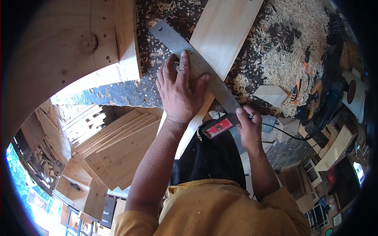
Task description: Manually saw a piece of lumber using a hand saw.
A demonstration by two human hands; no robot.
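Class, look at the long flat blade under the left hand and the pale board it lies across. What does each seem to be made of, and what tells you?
Blade: probably steel, a dull grey, smooth, thin, straight-edged strip, scuffed; its stock looks like red and black plastic. Board: bare softwood, likely pine, pale, unfinished, with faint grain lines; matching shavings lie around it.

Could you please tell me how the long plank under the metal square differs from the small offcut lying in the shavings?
The plank is long and runs diagonally across the bench; the offcut is short and wedge-like. The plank lies under the metal square and is pressed by the left hand; the offcut lies loose and untouched among shavings, away from the right hand. Both are pale, bare wood.
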